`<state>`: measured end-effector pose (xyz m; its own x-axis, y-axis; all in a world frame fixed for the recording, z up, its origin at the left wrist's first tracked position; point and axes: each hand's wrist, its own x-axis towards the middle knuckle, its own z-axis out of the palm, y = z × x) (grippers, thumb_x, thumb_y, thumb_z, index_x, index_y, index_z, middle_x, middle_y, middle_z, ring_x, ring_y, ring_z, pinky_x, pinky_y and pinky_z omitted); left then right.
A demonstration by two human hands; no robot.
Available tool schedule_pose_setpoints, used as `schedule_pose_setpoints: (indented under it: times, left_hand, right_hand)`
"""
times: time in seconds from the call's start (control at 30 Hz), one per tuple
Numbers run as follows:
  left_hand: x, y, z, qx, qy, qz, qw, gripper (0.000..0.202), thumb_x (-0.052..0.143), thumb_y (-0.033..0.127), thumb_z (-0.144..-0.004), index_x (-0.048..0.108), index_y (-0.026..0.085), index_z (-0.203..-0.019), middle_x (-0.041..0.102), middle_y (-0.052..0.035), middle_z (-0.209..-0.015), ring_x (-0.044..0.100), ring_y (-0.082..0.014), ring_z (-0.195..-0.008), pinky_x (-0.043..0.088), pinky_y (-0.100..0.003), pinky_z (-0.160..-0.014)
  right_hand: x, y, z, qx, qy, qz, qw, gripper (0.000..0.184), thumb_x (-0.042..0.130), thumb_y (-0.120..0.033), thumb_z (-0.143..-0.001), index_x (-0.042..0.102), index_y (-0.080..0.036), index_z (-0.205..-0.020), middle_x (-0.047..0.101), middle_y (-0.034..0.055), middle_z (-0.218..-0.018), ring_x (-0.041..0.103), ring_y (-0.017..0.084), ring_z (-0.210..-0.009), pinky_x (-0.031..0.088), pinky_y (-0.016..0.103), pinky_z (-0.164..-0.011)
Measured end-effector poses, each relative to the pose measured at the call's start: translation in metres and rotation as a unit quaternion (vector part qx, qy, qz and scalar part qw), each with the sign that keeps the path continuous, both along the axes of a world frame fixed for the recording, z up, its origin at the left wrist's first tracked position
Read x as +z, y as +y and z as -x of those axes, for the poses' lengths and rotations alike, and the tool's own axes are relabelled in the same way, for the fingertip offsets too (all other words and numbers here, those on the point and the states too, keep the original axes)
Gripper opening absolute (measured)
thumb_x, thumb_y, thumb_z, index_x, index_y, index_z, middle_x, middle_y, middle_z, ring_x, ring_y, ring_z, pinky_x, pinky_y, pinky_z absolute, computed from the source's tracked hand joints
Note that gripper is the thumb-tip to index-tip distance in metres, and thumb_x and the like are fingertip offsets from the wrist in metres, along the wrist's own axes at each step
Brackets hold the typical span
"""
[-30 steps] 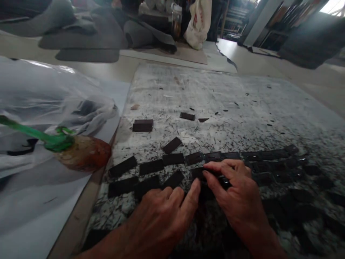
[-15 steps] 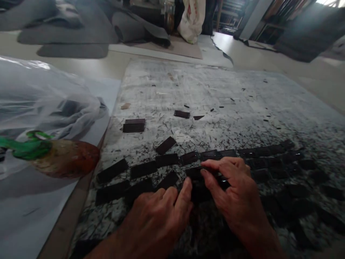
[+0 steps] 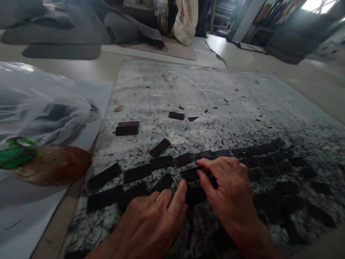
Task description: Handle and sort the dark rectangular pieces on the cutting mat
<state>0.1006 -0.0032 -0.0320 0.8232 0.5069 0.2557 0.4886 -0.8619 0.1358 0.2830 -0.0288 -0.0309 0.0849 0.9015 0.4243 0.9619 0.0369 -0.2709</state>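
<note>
Small dark rectangular pieces lie in uneven rows on a stained pale board point(image 3: 151, 81). My right hand point(image 3: 230, 189) pinches the right end of one dark rectangular piece point(image 3: 189, 174) between thumb and index finger. At that piece's left end rests the stretched index fingertip of my left hand point(image 3: 155, 217); its other fingers bend down over the pieces, their tips hidden. Just above my fingers runs a row of shinier dark pieces point(image 3: 184, 159). To the left lie loose, matte dark pieces point(image 3: 137, 173). Pieces under and between my hands are too dark to tell apart.
A brown and orange object with a green top point(image 3: 54, 162) lies by the board's left edge, beside a clear plastic bag point(image 3: 37, 93). Dark slivers litter the board. Behind stand a jar point(image 3: 162, 18), a white bag point(image 3: 185, 21) and grey rolled material point(image 3: 124, 27).
The view has shifted slightly, so most things appear further left. Both hands keep nearly the same places at the two ends of the dark piece.
</note>
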Motion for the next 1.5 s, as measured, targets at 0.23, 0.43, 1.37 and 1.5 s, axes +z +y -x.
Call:
schedule_pose_setpoints:
  times: [0.23, 0.43, 1.37, 1.5]
  left_hand:
    - [0.001, 0.001, -0.002, -0.008, -0.010, -0.016, 1.000, 0.034, 0.026, 0.015, -0.094, 0.051, 0.006, -0.115, 0.064, -0.0005, -0.065, 0.063, -0.0155, -0.049, 0.052, -0.027, -0.041]
    - [0.004, 0.002, -0.003, 0.004, -0.010, -0.010, 1.000, 0.035, 0.025, 0.016, -0.095, 0.053, 0.006, -0.113, 0.066, -0.0012, -0.067, 0.064, -0.0155, -0.051, 0.053, -0.027, -0.042]
    - [-0.002, 0.001, -0.003, 0.005, -0.009, -0.010, 1.000, 0.031, 0.035, 0.017, -0.093, 0.048, 0.006, -0.119, 0.060, 0.0020, -0.064, 0.060, -0.0147, -0.047, 0.045, -0.027, -0.038]
    - [-0.001, 0.000, -0.003, 0.009, 0.004, -0.005, 1.000, 0.031, 0.037, 0.017, -0.092, 0.048, 0.006, -0.119, 0.060, 0.0021, -0.063, 0.060, -0.0155, -0.047, 0.046, -0.028, -0.038]
  right_hand:
    - [0.013, -0.011, -0.009, -0.004, -0.021, -0.051, 0.998, 0.021, 0.051, -0.010, -0.085, 0.065, -0.018, -0.098, 0.068, 0.0056, -0.093, 0.055, 0.022, -0.090, 0.039, 0.038, -0.084]
    - [0.010, -0.021, -0.001, 0.038, 0.013, -0.053, 0.998, 0.021, 0.051, -0.013, -0.087, 0.067, -0.021, -0.098, 0.071, -0.0003, -0.099, 0.052, 0.023, -0.100, 0.037, 0.038, -0.091]
    - [-0.003, -0.003, -0.003, 0.021, 0.055, 0.012, 0.998, 0.020, 0.056, -0.016, -0.084, 0.063, -0.021, -0.103, 0.066, 0.0032, -0.086, 0.052, 0.021, -0.088, 0.038, 0.035, -0.079]
    - [-0.001, -0.002, -0.003, 0.020, 0.075, 0.017, 0.997, 0.021, 0.054, -0.017, -0.085, 0.063, -0.021, -0.103, 0.066, 0.0027, -0.083, 0.052, 0.020, -0.087, 0.038, 0.035, -0.079]
